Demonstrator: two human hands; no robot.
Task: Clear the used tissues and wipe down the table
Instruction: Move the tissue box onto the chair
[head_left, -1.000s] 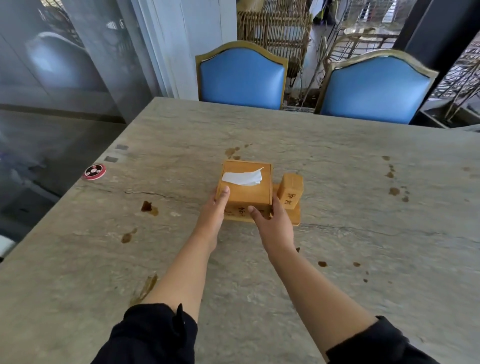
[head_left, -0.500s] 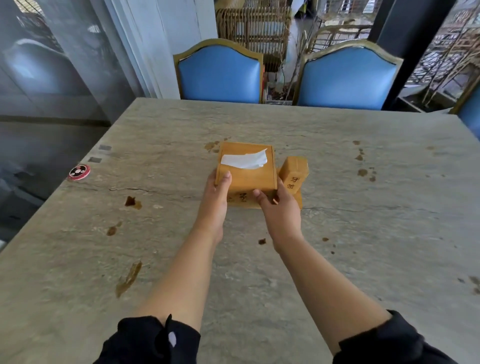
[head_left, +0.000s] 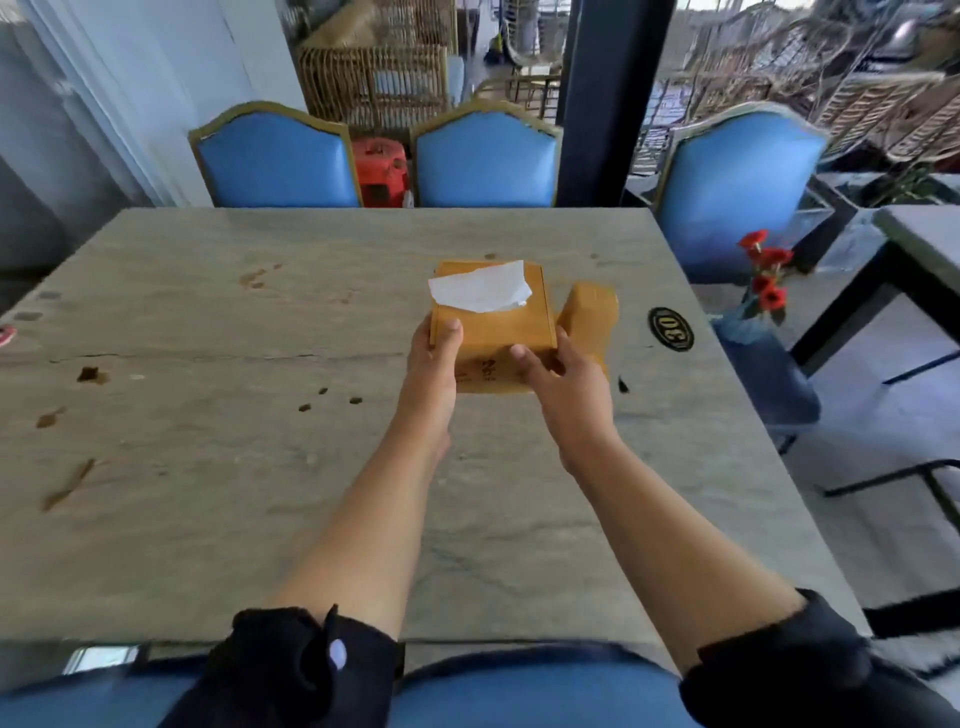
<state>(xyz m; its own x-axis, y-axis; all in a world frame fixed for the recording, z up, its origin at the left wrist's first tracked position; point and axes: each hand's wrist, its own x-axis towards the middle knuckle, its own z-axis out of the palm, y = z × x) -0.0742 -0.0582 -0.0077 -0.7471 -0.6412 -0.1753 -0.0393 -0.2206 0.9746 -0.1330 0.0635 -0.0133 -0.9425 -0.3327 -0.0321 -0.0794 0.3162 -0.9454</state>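
Hands grip the box (head_left: 493, 317) from both sides: the left hand (head_left: 434, 364) curls round its near left corner with the thumb on the lid, and the right hand (head_left: 563, 384) curls under the near right of its base, most likely to carry it aside so the surface beneath can be wiped. A tissue (head_left: 480, 293) sticks out of the lid slot. A small wooden block (head_left: 592, 317) stands joined at the box's right side. The box sits toward the right edge of the tabletop (head_left: 208, 493), near a number plaque (head_left: 671, 328). Brown stains (head_left: 91, 374) dot the left half; no used tissues show.
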